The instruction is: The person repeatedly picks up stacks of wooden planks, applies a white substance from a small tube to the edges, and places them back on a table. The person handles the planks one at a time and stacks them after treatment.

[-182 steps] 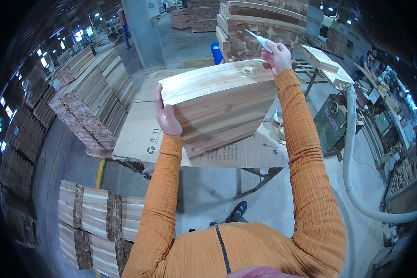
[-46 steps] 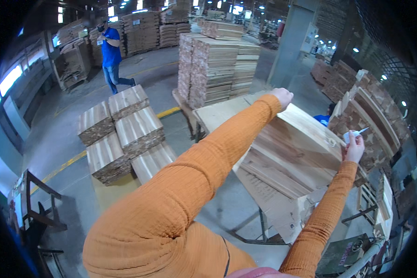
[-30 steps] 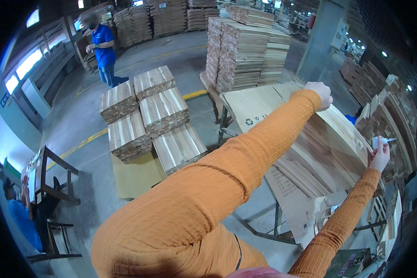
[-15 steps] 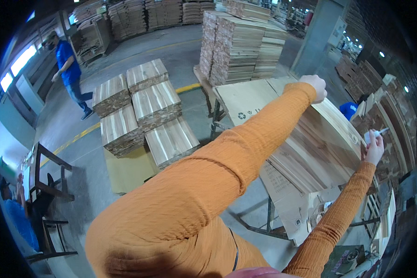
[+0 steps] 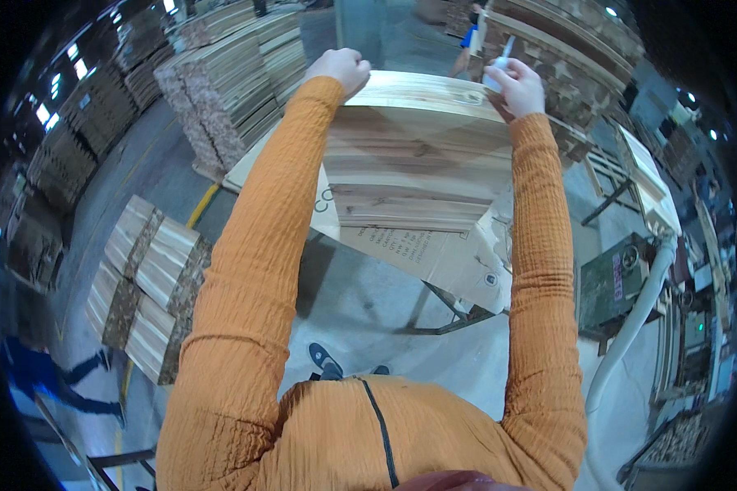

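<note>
A wide wooden panel of joined strips stands on edge over cardboard, its pale narrow top edge facing up. At the left end of that edge, my left hand is closed with fingers curled over the corner; the fingertips are hidden. My right hand, at the panel's right end, is closed around a small white bottle with a thin nozzle pointing up. A round knot mark shows on the edge near the bottle.
Flattened cardboard covers the metal-legged table under the panel. Wood stacks rise behind on the left, with bundled boards on the floor. More stacked wood stands behind right. A green machine and pale hose are at right.
The view has swung right, so the panel and both hands now sit near the top middle. My left hand stays at the panel's end; the bottle remains in my right hand.
</note>
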`<state>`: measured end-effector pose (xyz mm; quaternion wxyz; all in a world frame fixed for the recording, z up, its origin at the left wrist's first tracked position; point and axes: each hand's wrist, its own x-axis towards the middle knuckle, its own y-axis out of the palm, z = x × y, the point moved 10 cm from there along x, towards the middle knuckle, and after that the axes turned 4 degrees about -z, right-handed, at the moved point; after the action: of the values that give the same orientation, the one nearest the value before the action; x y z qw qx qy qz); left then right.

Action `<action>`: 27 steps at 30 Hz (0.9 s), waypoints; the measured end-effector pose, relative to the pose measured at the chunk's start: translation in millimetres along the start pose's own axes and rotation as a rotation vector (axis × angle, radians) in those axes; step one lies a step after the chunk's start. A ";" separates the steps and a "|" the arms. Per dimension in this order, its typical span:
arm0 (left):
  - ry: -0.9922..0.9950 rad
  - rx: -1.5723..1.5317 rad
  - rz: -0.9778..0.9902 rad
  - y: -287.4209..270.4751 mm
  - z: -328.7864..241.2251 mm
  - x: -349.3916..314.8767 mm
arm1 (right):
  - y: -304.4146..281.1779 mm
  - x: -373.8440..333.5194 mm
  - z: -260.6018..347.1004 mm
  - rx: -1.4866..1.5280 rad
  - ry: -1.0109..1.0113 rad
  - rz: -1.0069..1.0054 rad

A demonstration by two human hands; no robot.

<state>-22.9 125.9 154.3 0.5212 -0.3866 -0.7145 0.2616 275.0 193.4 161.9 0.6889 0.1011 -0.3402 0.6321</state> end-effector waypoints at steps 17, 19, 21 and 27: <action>0.007 -0.037 0.021 3.3 -4.1 1.5 | -13.3 -30.2 26.5 -0.282 -0.057 -0.129; 0.017 -0.044 0.028 4.2 -7.6 2.9 | -11.8 -28.9 20.0 -0.240 -0.024 -0.085; 0.013 -0.034 0.011 2.1 -2.3 1.6 | -1.9 -30.8 22.2 -0.142 -0.001 -0.025; -0.002 -0.053 0.045 0.6 -9.9 -2.0 | 9.2 -29.4 28.7 0.003 -0.100 0.116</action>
<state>-13.0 124.3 155.9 0.5040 -0.4161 -0.7127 0.2548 257.5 155.1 163.1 0.6331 0.1139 -0.3786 0.6654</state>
